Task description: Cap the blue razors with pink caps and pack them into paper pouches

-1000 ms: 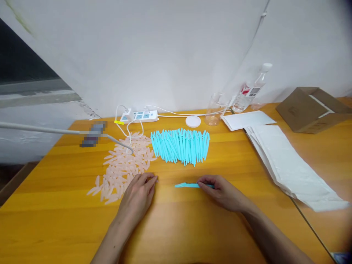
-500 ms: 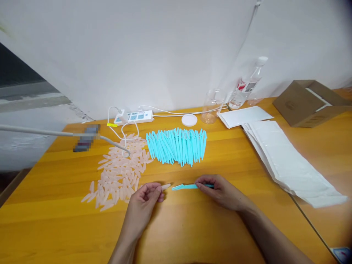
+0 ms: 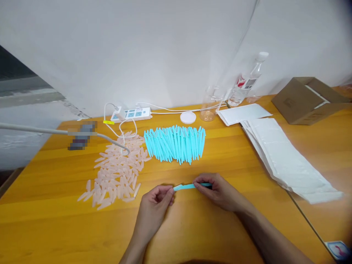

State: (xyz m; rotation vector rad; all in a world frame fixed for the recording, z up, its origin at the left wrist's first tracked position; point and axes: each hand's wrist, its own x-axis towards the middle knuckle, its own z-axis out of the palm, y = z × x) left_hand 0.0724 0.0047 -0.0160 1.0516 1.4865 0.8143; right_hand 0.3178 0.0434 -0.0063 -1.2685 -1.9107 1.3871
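Note:
My right hand (image 3: 210,186) pinches the handle of a turquoise eyebrow razor (image 3: 188,186), held level just over the table with its blade end pointing left. At that blade end my left hand (image 3: 158,198) is closed, thumb against fingers, around a small pale pink blade cap. The cap is mostly hidden by the fingertips, so how far it sits over the blade cannot be told. Beyond the hands lies a row of turquoise razors (image 3: 176,145), side by side. A loose pile of pale pink caps (image 3: 118,172) spreads to the left.
At the wall are a power strip (image 3: 140,114) with white cables, a round white lid (image 3: 188,117), a clear plastic jar (image 3: 208,110) and a water bottle (image 3: 246,84). White padded envelopes (image 3: 291,157) and a cardboard box (image 3: 297,102) stand right. A blurred dark object (image 3: 82,136) lies left.
My left hand has moved right with the cap, closing the gap to the razor's blade end. The right hand stays nearly in place. The whole view has shifted slightly.

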